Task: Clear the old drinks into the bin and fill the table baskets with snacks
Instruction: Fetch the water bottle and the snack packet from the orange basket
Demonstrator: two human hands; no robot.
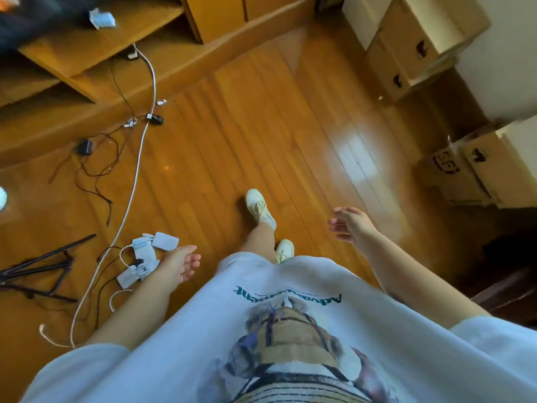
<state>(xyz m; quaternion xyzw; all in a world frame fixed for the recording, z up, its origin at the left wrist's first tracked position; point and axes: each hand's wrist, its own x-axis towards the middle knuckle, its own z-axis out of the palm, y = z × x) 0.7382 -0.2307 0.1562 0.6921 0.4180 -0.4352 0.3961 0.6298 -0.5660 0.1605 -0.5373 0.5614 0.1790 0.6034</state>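
Observation:
No drinks, bin, baskets or snacks are in view. I look straight down at a wooden floor [261,126], my white T-shirt and my two white shoes. My left hand [180,264] hangs at my left side with relaxed fingers and holds nothing. My right hand [350,225] is out to the right, fingers loosely spread, also holding nothing.
A white power strip [145,257] with plugs and a long white cable [136,170] lie on the floor at left, beside thin black wires and black tripod legs [37,271]. A low wooden shelf unit [96,53] stands at upper left. Cardboard boxes [421,45] are stacked at right.

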